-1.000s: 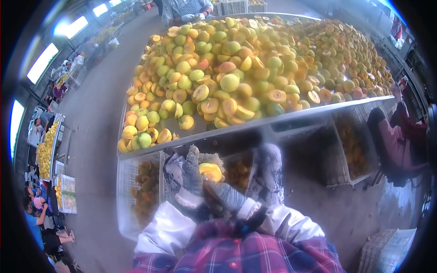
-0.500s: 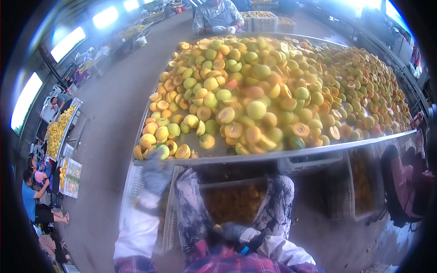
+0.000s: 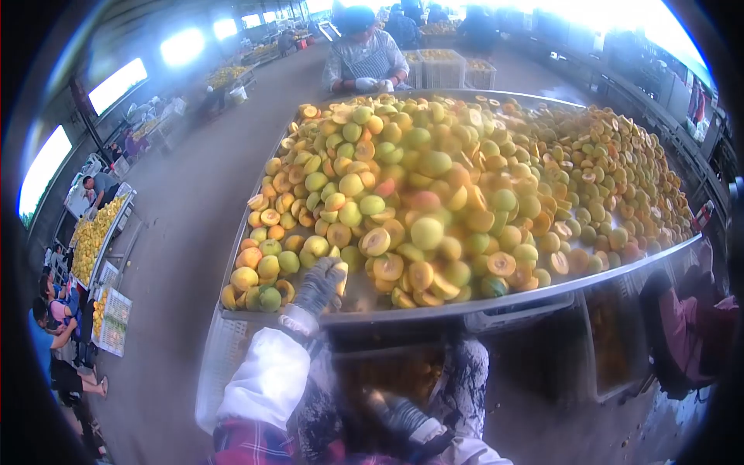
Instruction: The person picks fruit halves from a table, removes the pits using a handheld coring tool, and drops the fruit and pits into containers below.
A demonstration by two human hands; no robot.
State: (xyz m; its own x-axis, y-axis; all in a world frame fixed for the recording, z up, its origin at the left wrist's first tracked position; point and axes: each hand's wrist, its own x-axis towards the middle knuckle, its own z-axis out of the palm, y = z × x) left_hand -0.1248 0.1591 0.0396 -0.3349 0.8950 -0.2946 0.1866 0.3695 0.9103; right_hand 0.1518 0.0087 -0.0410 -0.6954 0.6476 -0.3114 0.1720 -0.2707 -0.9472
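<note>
In the head view my left hand, in a grey glove, reaches over the near left edge of the metal table. Its fingers are curled against a yellow peach half. Heaped across the table are many green-yellow and orange peaches, a lot of them cut in half with brown hollows showing. My right hand, also gloved, is low between my knees with its fingers closed. What it holds is blurred and too dark to name.
Below the table stand a white crate and a dark bin between my legs. A co-worker faces me across the table. Another person's legs are at the right. More fruit tables line the left.
My left hand has moved from the table's near left corner rightward and farther onto it, and now grips a peach half. My right hand stays low. The view has tilted up a little.
</note>
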